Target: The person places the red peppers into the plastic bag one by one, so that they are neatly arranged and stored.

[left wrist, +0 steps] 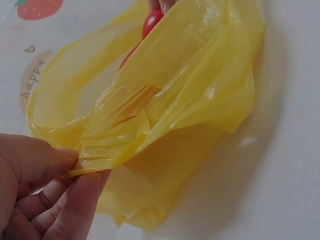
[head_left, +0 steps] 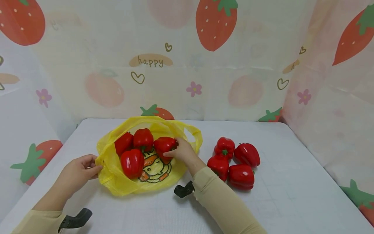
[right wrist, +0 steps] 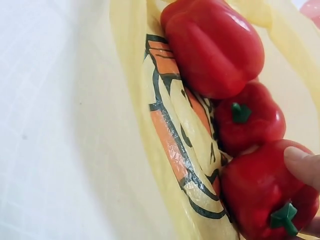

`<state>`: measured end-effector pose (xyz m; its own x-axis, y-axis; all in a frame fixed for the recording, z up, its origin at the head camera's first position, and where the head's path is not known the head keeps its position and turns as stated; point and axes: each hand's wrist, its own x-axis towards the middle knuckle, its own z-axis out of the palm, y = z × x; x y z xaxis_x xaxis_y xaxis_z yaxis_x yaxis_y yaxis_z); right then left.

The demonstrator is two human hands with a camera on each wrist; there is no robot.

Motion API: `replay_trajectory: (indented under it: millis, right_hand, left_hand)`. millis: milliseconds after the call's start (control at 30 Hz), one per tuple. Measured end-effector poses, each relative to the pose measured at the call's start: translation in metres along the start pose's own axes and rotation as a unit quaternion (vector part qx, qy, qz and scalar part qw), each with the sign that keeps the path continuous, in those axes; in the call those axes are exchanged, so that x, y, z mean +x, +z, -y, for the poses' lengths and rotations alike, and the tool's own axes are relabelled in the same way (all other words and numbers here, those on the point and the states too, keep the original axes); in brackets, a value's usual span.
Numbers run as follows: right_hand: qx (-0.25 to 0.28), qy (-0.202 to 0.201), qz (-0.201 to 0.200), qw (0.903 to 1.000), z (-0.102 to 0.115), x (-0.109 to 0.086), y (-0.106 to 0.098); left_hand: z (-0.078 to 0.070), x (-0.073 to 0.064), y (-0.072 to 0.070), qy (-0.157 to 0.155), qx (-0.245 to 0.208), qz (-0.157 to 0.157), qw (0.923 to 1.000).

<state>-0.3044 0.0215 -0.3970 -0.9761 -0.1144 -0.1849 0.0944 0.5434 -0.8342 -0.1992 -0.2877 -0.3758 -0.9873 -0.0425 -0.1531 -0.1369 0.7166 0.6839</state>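
A yellow plastic bag (head_left: pixel 112 183) with a cartoon print lies open on the table, several red bell peppers inside. My left hand (head_left: pixel 76 175) pinches the bag's left edge between thumb and fingers; the left wrist view shows the gathered plastic (left wrist: pixel 95 157) there. Over the bag's right part, my right hand (head_left: pixel 184 152) grips a red bell pepper (head_left: pixel 163 145) by thumb and fingers. In the right wrist view that pepper (right wrist: pixel 260 185) has its green stem towards the lower right. Another pepper (head_left: pixel 132 163) lies at the front left in the bag.
Right of the bag, several more red bell peppers sit grouped on the white table (head_left: pixel 295 182), among them a front one (head_left: pixel 241 177) and a back one (head_left: pixel 224 147). A strawberry-patterned curtain (head_left: pixel 181 74) stands behind the table. Black wrist mounts (head_left: pixel 76 219) stick out from both sleeves.
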Motion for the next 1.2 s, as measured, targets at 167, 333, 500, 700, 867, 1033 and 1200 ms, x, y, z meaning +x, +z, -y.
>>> replay_trajectory:
  millis: [167,333,500,700,867,1033,1200]
  right_hand:
    - [0.001,-0.006,0.001,1.0,-0.002,-0.003,-0.002]
    - [0.011,-0.026,0.005,0.9996,-0.001,-0.009,-0.008]
    - [0.021,-0.033,0.011,0.9992,0.001,-0.013,-0.016]
    - [0.035,-0.034,0.015,0.9987,0.002,-0.014,-0.025]
    - [0.05,-0.031,0.023,0.998,0.004,-0.015,-0.032]
    - [0.056,-0.032,0.027,0.9975,0.008,-0.017,-0.038]
    - [0.063,-0.047,0.031,0.9964,0.014,-0.022,-0.047]
  left_hand:
    - [0.0,0.0,0.0,0.0,-0.004,-0.001,1.0]
    - [-0.001,-0.001,0.0,0.002,-0.004,-0.002,1.0]
    - [-0.001,-0.001,0.0,0.002,-0.005,-0.002,1.0]
    - [-0.001,-0.001,0.0,0.004,-0.003,-0.004,1.0]
    - [-0.001,-0.001,0.001,0.006,-0.003,-0.005,1.0]
    - [-0.001,-0.001,0.0,0.008,-0.005,-0.004,1.0]
    - [-0.001,-0.002,-0.001,0.005,-0.004,-0.003,1.0]
